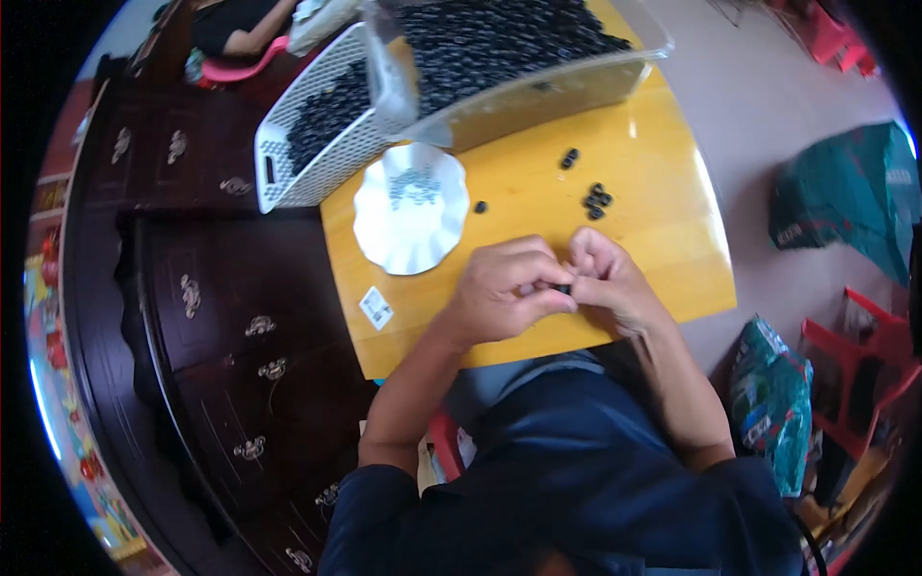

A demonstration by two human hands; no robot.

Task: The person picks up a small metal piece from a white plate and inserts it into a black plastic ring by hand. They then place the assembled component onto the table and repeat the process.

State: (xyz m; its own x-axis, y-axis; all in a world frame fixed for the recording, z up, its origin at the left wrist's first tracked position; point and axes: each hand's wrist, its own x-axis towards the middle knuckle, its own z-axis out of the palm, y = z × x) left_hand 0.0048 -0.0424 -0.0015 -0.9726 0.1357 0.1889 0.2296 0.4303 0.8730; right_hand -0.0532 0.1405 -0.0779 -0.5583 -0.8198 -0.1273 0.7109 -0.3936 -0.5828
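Observation:
Above the near part of the yellow table [663,250], my two hands meet with their fingertips together. My left hand [507,288] is closed in a pinch on a small black part [564,288], mostly covered by the fingers. My right hand [615,280] has its fingers curled against the same spot; whatever it grips is hidden. Beyond them lie a few loose black ring-like pieces: one single piece [480,206], a pair [570,158], and a small cluster [596,201]. A white scalloped dish [408,252] with tiny dark bits in it stands left of them.
A clear plastic tub [538,108] heaped with black pieces and a white perforated basket [327,158] stand at the back. Dark wooden drawers [230,326] line the left. Green bags [836,192] and a red stool [864,336] are at right. Another person's arm [259,34] shows far left.

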